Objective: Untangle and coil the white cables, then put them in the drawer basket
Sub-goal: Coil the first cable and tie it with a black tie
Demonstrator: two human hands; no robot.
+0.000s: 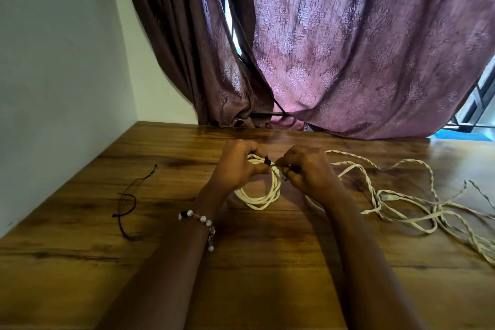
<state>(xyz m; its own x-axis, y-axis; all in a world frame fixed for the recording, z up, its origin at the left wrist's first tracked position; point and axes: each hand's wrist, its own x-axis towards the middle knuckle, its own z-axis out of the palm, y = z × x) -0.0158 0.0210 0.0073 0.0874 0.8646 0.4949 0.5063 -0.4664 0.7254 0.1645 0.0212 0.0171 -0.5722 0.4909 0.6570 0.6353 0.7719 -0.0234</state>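
white cables come in two lots here: a coiled cable [263, 190] held at the middle of the wooden table [80, 262], and a loose tangle [417, 206] sprawled well to the right of it. your left hand [235, 166] has its fingers curled round the top of the coil, gripping the bundled loops so they stay together. your right hand [308, 171] is curled too, fingertips pinching at a thin black tie [267, 161] that sits on the loops between your hands; what exactly those fingertips have caught is too small to tell. you look to be at the binding step for this coil, with the untangling of the other lot not yet started. next, i'd judge, you need to draw the tie snug without letting the left grip slacken, or the loops will spring apart. a second black tie [127, 203] lies by itself on the table to your left, probably for the other cable. no drawer basket shows in this view, so you will have to look for it once the coil is bound.
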